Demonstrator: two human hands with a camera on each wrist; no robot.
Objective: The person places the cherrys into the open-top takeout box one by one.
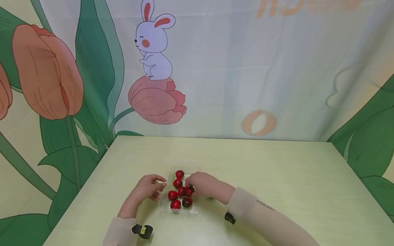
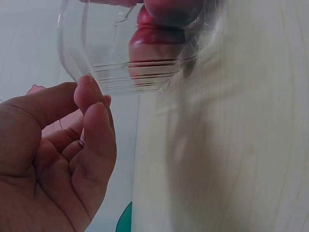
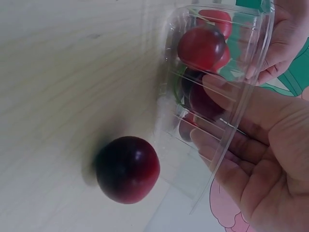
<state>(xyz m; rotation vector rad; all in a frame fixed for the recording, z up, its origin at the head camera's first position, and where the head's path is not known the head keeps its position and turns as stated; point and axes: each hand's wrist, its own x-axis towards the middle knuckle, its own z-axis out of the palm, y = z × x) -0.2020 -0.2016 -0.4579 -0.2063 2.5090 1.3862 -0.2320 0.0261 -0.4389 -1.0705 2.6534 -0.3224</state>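
Note:
A clear plastic box (image 1: pixel 163 210) holding several red cherries (image 1: pixel 173 195), a few with green stems, lies on the table. My left hand (image 1: pixel 149 187) is at its left side; in the left wrist view the thumb and finger pinch the rim. From the right, my right hand (image 1: pixel 203 184) reaches over the rim into the box. Its thumb and fingers hold a dark red cherry (image 3: pixel 205 100) among the others, as the right wrist view shows. Outside the box, one dark cherry (image 3: pixel 128 169) lies on the table, mostly hidden under the right wrist in the head view.
The pale wooden table (image 1: pixel 277 171) extends to both sides and behind the box. At its back edge hangs a printed curtain (image 1: pixel 221 68) with a rabbit and tulips. Black straps (image 1: pixel 142 231) sit at both wrists.

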